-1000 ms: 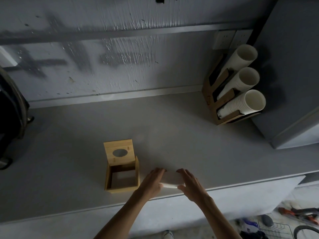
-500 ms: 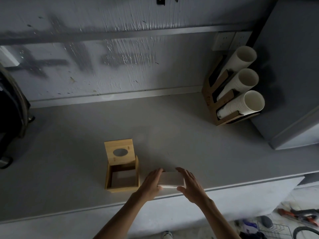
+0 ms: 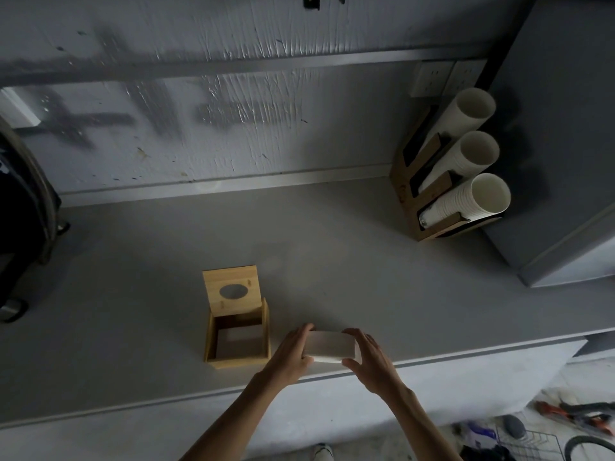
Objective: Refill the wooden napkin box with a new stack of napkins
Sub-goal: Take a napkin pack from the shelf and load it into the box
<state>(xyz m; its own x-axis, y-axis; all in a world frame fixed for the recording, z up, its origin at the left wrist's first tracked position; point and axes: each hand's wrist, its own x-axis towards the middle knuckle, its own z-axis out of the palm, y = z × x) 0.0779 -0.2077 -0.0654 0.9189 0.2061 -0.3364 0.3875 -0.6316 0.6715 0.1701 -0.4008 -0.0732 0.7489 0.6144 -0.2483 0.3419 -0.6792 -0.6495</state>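
The wooden napkin box (image 3: pixel 237 358) stands on the grey counter near its front edge, with its lid (image 3: pixel 232 291) tipped up and back; the lid has an oval hole. The inside of the box looks bare. Just right of the box is a white stack of napkins (image 3: pixel 330 347), held flat between both hands. My left hand (image 3: pixel 290 355) grips its left end and my right hand (image 3: pixel 367 358) grips its right end. The stack sits at or just above the counter surface, apart from the box.
A wooden rack (image 3: pixel 432 207) with three rows of white paper cups (image 3: pixel 472 197) leans at the back right, beside a grey cabinet (image 3: pixel 559 181). A dark appliance (image 3: pixel 23 207) stands at the far left. The wall carries sockets (image 3: pixel 432 78). Tools lie on the floor (image 3: pixel 579 417).
Both hands have stayed on the napkin stack. The stack has lifted or shifted only slightly, still right of the open box.
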